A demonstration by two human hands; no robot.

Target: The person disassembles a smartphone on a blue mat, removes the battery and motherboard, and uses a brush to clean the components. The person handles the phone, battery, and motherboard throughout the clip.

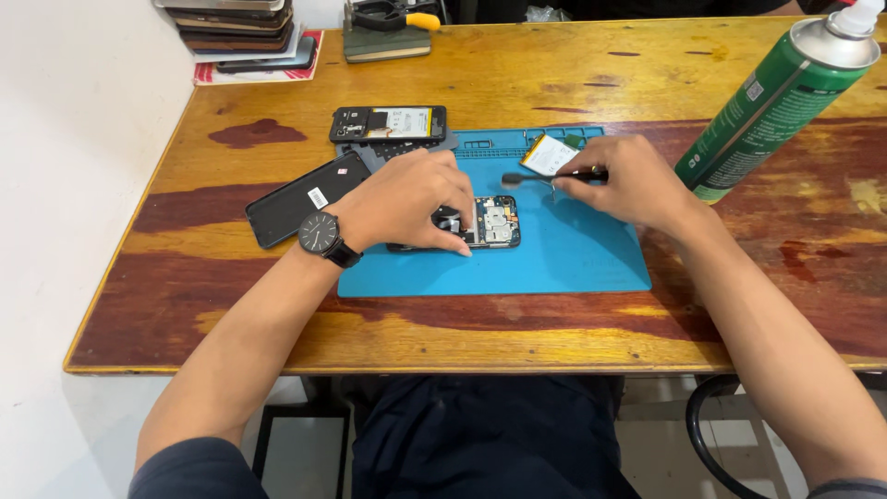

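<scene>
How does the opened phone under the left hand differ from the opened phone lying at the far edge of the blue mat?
The opened phone under the left hand lies on the blue mat, partly covered by the left hand; the far opened phone lies untouched, half on the bare wooden table. The near one shows dark circuitry at its right end; the far one shows a white panel with yellow. Both lie flat, interiors exposed.

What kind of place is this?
Probably a phone repair bench. The left hand steadies an opened phone on a blue work mat, the right hand holds a slim tool, and another opened phone lies nearby.
</scene>
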